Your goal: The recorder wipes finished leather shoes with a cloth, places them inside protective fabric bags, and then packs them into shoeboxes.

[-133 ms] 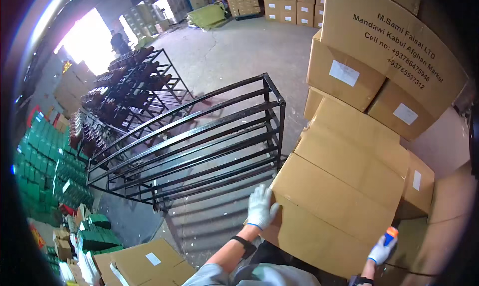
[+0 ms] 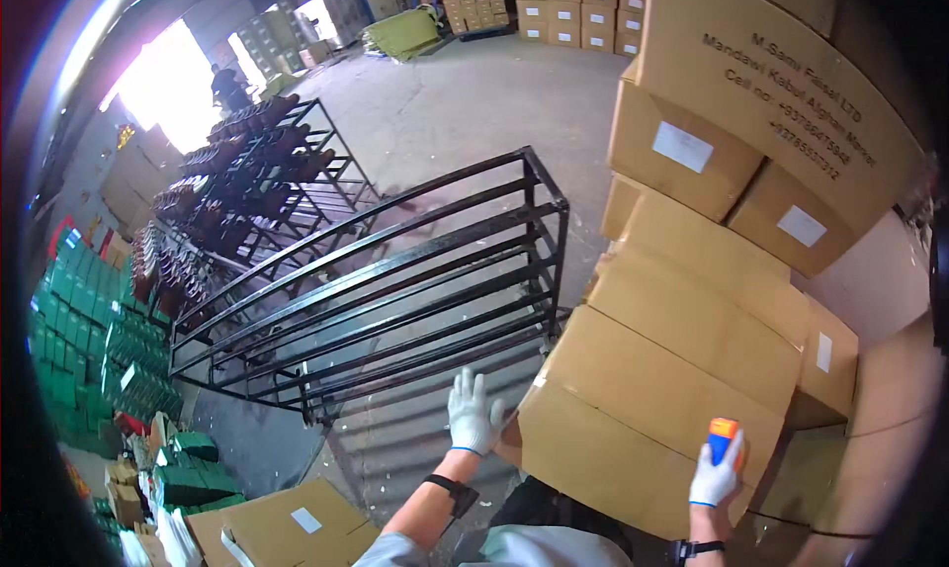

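A large brown cardboard box (image 2: 633,419) lies in front of me, its top flaps folded down along a seam. My left hand (image 2: 474,416), in a white glove, is open just left of the box's near left edge, its fingers stretched and apart. Whether it touches the box side, I cannot tell. Over the right part of the box top, my gloved right hand (image 2: 714,478) is closed around an orange-and-blue handheld tool (image 2: 723,440). The exact kind of tool does not show.
An unloaded black metal rack (image 2: 395,270) stands left of the box; racks of dark shoes (image 2: 247,191) stand behind it. Stacked cartons (image 2: 692,162) rise at the right. Green shoeboxes (image 2: 79,320) pile up at far left, and another carton (image 2: 287,523) lies at lower left.
My left hand has moved left, away from the box's top edge. My right hand has come left and up with the tool, from the box's right edge to over its top.
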Demonstrator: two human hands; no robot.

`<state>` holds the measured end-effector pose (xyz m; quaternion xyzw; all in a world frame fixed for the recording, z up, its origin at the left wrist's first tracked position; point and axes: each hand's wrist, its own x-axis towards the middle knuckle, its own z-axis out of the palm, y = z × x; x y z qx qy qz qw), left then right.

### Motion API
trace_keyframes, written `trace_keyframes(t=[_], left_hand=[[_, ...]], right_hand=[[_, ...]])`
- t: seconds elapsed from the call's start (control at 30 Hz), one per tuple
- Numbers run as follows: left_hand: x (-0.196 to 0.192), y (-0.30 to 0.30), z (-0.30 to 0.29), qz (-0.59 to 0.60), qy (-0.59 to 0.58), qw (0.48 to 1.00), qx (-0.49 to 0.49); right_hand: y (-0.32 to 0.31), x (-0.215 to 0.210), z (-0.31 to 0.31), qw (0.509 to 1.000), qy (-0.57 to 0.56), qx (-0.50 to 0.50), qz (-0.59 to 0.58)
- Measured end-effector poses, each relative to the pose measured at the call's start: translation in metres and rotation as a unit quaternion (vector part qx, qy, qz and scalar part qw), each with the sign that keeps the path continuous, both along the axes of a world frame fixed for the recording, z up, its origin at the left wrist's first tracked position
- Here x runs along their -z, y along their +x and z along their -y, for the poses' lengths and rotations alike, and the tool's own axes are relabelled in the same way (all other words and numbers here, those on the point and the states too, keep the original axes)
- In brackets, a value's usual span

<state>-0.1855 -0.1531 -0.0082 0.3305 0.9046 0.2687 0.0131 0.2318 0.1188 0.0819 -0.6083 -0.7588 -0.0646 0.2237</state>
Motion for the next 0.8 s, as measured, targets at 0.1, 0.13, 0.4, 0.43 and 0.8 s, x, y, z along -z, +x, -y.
trace_keyframes(t=[0.1,0.13,0.4,0.43,0.8], left_hand=[[-0.022,-0.082,0.104,-0.096,-0.053,0.992,-0.055],[-0.031,-0.108,0.126,-0.105,-0.052,0.989,-0.086],[-0.13,-0.354,0.361,-0.217,-0.13,0.941,-0.223],[-0.137,-0.386,0.392,-0.245,-0.147,0.928,-0.238],[-0.092,-0.526,0.724,-0.211,-0.319,0.895,-0.229]], right_hand=[[-0.096,0.039,0.077,0.98,-0.14,-0.14,0.013],[-0.113,0.045,0.085,0.965,-0.15,-0.213,0.029],[-0.243,-0.101,0.179,0.918,-0.268,-0.074,0.283],[-0.252,-0.09,0.196,0.942,-0.119,-0.077,0.304],[-0.756,0.067,0.221,0.492,-0.485,0.098,-0.716]])
